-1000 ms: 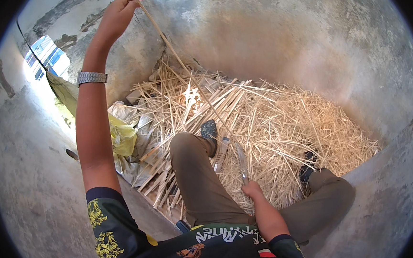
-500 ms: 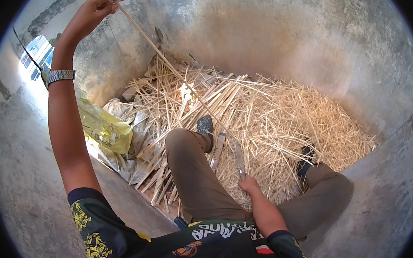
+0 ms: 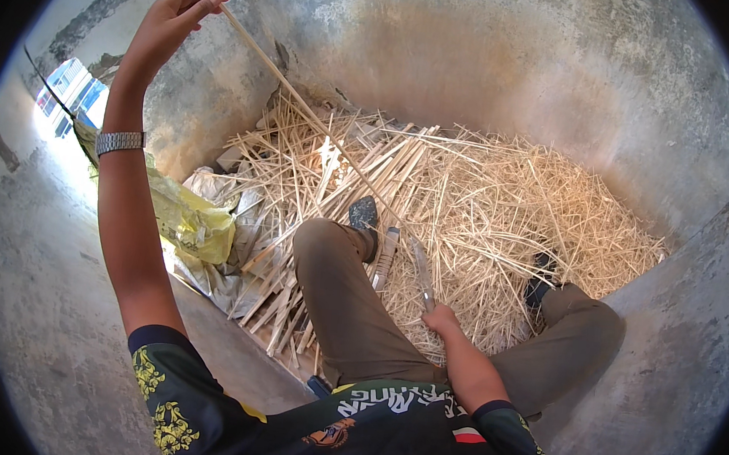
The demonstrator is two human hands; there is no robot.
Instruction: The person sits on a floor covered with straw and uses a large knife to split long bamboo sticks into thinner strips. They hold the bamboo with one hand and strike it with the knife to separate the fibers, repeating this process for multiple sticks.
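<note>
My left hand (image 3: 169,24), raised high at the far left, pinches the upper end of a long, thin, pale bamboo strip (image 3: 303,108). The strip slants down to the right, its lower end close to the knife by my knees. In my right hand (image 3: 440,318), low between my thighs, is the handle of a knife (image 3: 421,269). Its blade points away from me, over the shavings. Whether blade and strip touch, I cannot tell. Just left of the knife, beside my shoe, lies a flat light-brown piece (image 3: 386,259).
Curly shavings (image 3: 569,204) pile up on the right. Loose strips (image 3: 297,168) lie scattered on the left, near a crumpled yellow plastic sack (image 3: 192,220). A curved concrete wall (image 3: 495,59) rises around me. My shoes (image 3: 364,214) rest among the strips and shavings.
My left hand has shifted slightly to the right, still pinching the strip, whose upper part has moved with it. My right hand and the knife have hardly moved.
</note>
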